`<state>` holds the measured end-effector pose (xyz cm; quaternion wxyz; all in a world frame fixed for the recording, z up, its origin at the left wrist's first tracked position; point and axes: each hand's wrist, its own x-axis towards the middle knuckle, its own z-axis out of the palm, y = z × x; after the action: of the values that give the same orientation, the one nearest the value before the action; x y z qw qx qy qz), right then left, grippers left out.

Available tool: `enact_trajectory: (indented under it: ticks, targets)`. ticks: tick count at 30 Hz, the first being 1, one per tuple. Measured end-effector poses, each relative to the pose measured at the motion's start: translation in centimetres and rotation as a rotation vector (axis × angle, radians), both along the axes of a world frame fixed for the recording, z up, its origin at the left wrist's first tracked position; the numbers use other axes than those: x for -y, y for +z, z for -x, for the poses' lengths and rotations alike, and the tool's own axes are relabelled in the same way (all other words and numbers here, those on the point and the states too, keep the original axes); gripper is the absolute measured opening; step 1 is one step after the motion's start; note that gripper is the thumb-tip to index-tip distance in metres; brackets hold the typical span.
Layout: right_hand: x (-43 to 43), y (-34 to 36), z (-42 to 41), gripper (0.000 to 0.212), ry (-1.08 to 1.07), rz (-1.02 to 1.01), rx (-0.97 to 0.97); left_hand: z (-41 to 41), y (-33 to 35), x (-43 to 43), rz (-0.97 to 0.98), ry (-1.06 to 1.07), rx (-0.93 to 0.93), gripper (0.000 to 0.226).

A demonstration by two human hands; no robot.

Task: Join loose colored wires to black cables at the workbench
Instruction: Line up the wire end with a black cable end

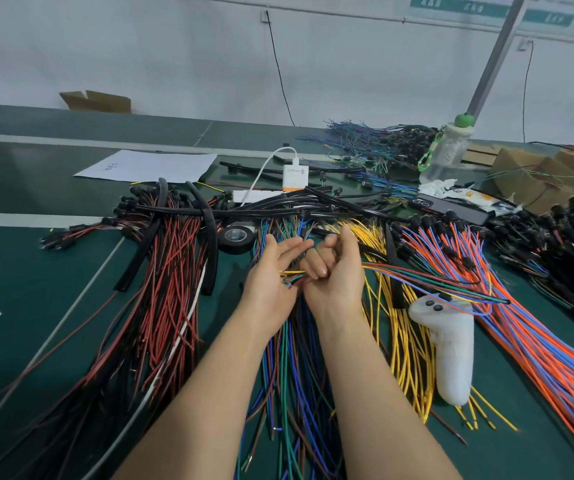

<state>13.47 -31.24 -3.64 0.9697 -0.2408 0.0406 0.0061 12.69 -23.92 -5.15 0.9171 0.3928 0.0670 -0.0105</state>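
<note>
A plain white wall (174, 57) runs behind the green workbench (36, 289), which pale strips (71, 138) cross. 2 thin black cords (278, 71) hang down the wall from small sockets. Teal-banded posters (469, 6) sit at top right, with a grey metal post (497, 53) in front. An open cardboard box (95, 101) stands at the bench's far edge. The light is even.

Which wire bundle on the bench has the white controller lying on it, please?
The yellow bundle: its wires emerge from beneath the lower end of the white controller, which no other colour's wires do.
</note>
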Motion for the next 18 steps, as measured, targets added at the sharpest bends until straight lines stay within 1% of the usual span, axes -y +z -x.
enact_trajectory:
  ticks: [3,5,6,10,12,14,18]
  targets:
    - [0.1,0.0,0.0,0.042,0.006,0.012,0.02,0.0,0.0,-0.1,0.007,-0.029,0.013,0.049]
    - [0.5,0.0,-0.1,0.042,0.006,-0.017,0.035,0.0,-0.1,-0.1,-0.016,-0.072,0.038,0.046]
    - [0.8,0.1,-0.2,0.041,0.001,-0.041,0.041,-0.1,-0.1,-0.1,-0.067,-0.091,0.057,0.042]
    - [2.7,0.2,-0.6,0.04,-0.038,-0.109,0.086,0.1,-0.6,-0.2,-0.441,-0.12,0.121,0.031]
    - [3.2,0.1,-0.6,0.043,-0.045,-0.134,0.098,0.4,-0.6,-0.2,-0.517,-0.143,0.143,0.028]
    - [3.3,0.1,-0.6,0.044,-0.043,-0.154,0.096,0.5,-0.6,-0.4,-0.538,-0.16,0.16,0.024]
    - [3.3,0.0,-0.6,0.043,-0.038,-0.215,0.07,0.5,-0.7,-0.5,-0.497,-0.169,0.184,0.017]
